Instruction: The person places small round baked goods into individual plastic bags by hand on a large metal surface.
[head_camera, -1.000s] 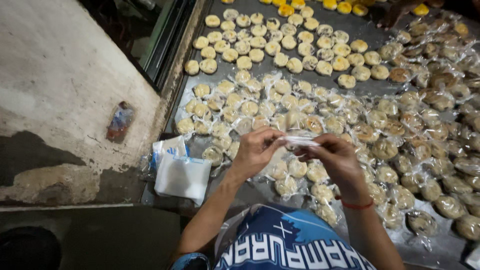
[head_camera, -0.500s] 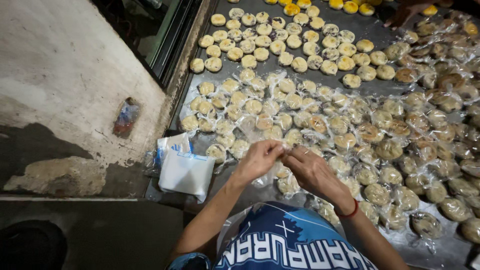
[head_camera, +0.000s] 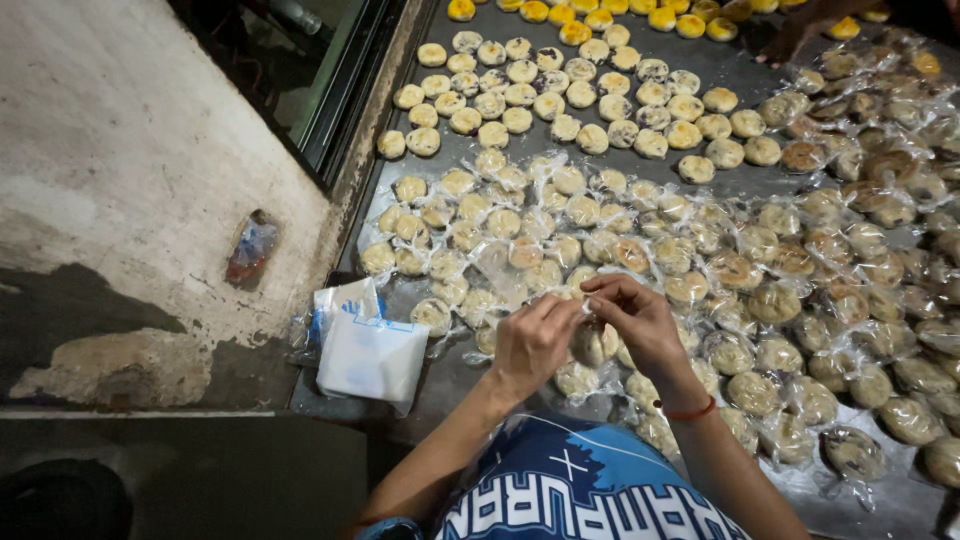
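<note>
My left hand (head_camera: 532, 343) and my right hand (head_camera: 640, 318) meet over the near part of a dark metal tray (head_camera: 720, 62), both pinching one round pastry (head_camera: 594, 342) in a clear plastic wrapper. A red band circles my right wrist. Many wrapped pastries (head_camera: 760, 300) lie around and beyond the hands. Bare, unwrapped pastries (head_camera: 560, 95) lie in rows at the far end of the tray.
A stack of clear plastic bags (head_camera: 368, 352) with a white and blue pack lies at the tray's near left corner. A worn concrete ledge (head_camera: 130, 190) runs along the left. Another person's hand (head_camera: 800, 32) reaches in at the top right among yellow pastries (head_camera: 690, 20).
My hands have moved closer together and lower over the tray. The wrapper that was stretched between them a second ago is now closed around the pastry.
</note>
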